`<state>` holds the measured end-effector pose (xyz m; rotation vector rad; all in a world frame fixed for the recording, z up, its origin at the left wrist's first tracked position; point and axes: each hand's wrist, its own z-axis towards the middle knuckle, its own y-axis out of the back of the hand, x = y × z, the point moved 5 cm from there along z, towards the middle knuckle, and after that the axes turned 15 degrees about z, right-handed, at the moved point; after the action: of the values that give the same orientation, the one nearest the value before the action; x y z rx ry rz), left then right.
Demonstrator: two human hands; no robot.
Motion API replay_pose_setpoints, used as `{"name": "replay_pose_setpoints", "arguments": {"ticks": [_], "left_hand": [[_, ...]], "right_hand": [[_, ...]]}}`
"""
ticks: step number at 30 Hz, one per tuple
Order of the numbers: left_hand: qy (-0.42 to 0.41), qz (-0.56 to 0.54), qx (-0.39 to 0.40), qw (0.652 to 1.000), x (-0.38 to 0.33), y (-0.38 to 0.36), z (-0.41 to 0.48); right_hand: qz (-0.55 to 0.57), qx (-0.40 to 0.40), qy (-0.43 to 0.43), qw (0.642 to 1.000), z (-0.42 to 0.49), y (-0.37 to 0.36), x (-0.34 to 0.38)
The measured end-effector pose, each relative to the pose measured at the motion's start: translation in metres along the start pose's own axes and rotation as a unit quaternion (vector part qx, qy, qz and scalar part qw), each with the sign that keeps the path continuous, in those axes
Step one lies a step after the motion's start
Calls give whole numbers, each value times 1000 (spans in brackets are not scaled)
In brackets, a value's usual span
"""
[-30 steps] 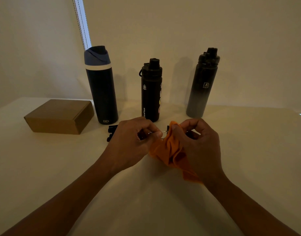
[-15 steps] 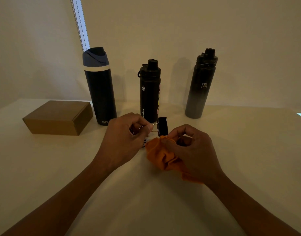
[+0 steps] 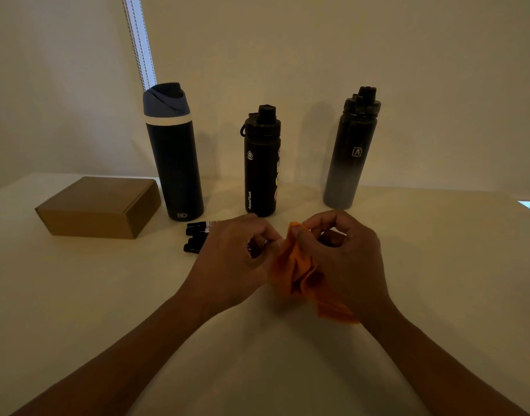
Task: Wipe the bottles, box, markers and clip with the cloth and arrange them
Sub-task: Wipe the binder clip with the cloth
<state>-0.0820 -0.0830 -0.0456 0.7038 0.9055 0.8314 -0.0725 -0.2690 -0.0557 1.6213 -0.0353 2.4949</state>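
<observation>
1. Presently, both hands meet low over the middle of the tabletop (image 3: 92, 295), just in front of the centre bottle (image 3: 262, 169).
2. Left hand (image 3: 233, 259): grip clenched, with the fingers curled and pinching a small wire loop of the clip (image 3: 266, 242). The clip's body is hidden between the fingers and the cloth.
3. Right hand (image 3: 350, 262): grip grasping the orange cloth (image 3: 296, 265). Thumb and forefinger pinch its top fold right against the left hand's fingertips. The remainder hangs bunched under the palm, and one corner trails back beside the wrist.
4. Three bottles stand upright in a row along the far edge, close to the wall (image 3: 317, 55). The blue-lidded bottle (image 3: 173, 163) is at left and the right bottle (image 3: 352, 157), fading to grey, is at right. They are well apart from one another.
5. Box (image 3: 98, 205): closed and lying flat at far left, just beside the blue-lidded bottle. Whether the two touch cannot be told.
6. Markers (image 3: 196, 237): black, lying side by side in front of the blue-lidded bottle with their dark ends pointing left. Their right portions pass behind the left hand, so no count can be given.
7. Open room: bare tabletop shows across the whole near half around both forearms. It also shows in front of the box, and from the right hand out to the right edge.
</observation>
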Motion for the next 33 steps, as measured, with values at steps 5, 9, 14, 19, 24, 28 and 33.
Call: {"name": "replay_pose_setpoints", "arguments": {"ticks": [5,9,14,19,24,28,33], "left_hand": [[9,-3,-51,999,10,10,4],[38,-22,-39,998,26,14,11],[35,-143,18,989,43,11,15],[15,-162,48,985,46,5,15],[-21,-120,64,991,43,6,17],[-53,-72,77,993,37,3,17],[-37,-98,52,993,38,3,18]], "right_hand": [[-7,64,-24,998,-4,-4,-7],[-30,63,-30,997,3,3,-9],[-4,90,-13,996,7,6,1],[17,125,7,992,2,0,10],[22,131,3,991,1,1,10],[57,102,-2,993,4,2,14],[72,99,-10,992,3,-4,11]]}}
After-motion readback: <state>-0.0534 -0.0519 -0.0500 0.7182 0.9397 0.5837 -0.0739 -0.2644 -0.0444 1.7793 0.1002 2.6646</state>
